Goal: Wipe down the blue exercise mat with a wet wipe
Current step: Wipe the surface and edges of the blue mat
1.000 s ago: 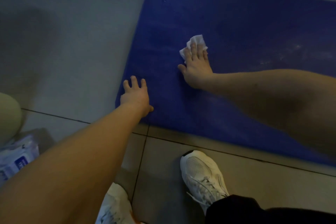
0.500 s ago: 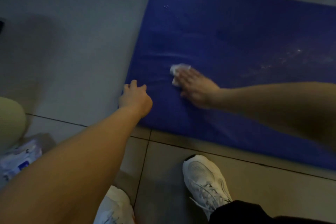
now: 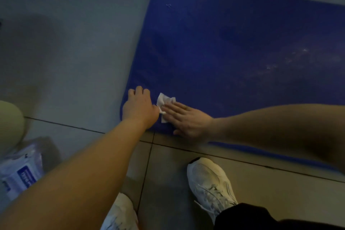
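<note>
The blue exercise mat [image 3: 233, 46] lies flat on the grey tiled floor and fills the upper right of the head view. Near the mat's front left corner, my right hand [image 3: 186, 119] presses a crumpled white wet wipe [image 3: 164, 101] onto it with straight fingers. The wipe sticks out past the fingertips. Just to its left, my left hand [image 3: 139, 107] rests on the same corner with its fingers bent down onto the surface, holding nothing. The two hands nearly touch.
A pack of wet wipes [image 3: 20, 172] with a blue label lies on the floor at the lower left, next to a pale green rounded object [image 3: 9, 123]. My two white sneakers [image 3: 211, 183] stand on the tiles below the mat. Pale streaks mark the mat's right part.
My right hand has slid the wipe from the middle of the mat down and left to the front corner, next to my left hand. The left hand has stayed on the corner.
</note>
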Demonstrator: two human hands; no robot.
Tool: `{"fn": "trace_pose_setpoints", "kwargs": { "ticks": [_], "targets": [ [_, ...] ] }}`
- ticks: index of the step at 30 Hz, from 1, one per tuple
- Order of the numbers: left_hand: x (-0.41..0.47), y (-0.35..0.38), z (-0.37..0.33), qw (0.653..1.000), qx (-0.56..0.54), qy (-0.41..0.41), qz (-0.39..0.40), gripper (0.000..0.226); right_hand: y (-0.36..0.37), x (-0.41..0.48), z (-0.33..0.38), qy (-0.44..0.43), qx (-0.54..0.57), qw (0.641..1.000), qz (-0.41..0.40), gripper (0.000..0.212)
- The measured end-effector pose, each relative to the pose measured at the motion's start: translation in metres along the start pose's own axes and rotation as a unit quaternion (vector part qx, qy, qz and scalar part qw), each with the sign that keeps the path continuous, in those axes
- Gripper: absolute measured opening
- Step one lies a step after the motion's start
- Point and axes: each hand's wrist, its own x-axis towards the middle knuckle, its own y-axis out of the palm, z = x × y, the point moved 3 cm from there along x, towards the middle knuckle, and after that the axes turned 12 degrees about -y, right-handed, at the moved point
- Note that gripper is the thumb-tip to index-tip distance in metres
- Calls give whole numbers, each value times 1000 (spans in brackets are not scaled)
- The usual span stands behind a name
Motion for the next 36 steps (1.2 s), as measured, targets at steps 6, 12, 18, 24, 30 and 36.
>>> {"fn": "trace_pose_setpoints", "kwargs": {
  "ticks": [6, 12, 18, 24, 30, 36],
  "targets": [
    [-9, 9, 0, 998, 5, -7, 61, 92, -60, -3, -97, 138, -22, 985, -105, 72],
    [-7, 9, -2, 997, -6, -16, 77, 104, -68, -2, -124, 291, 67, 944, -139, 70],
    [-5, 9, -3, 997, 2, -5, 74, 96, 1, -13, -5, 46, 57, 996, -60, 73],
    [-15, 13, -1, 995, 4, 4, 104, 87, 8, -32, 10, -67, 3, 997, 24, 68],
    [-23, 13, -6, 991, -1, -13, 135, 95, -45, -16, -87, 131, -35, 988, -69, 67],
    [-21, 10, -11, 986, 5, -23, 164, 96, -31, -7, -48, 141, 56, 983, -100, 69]
  ]
}}
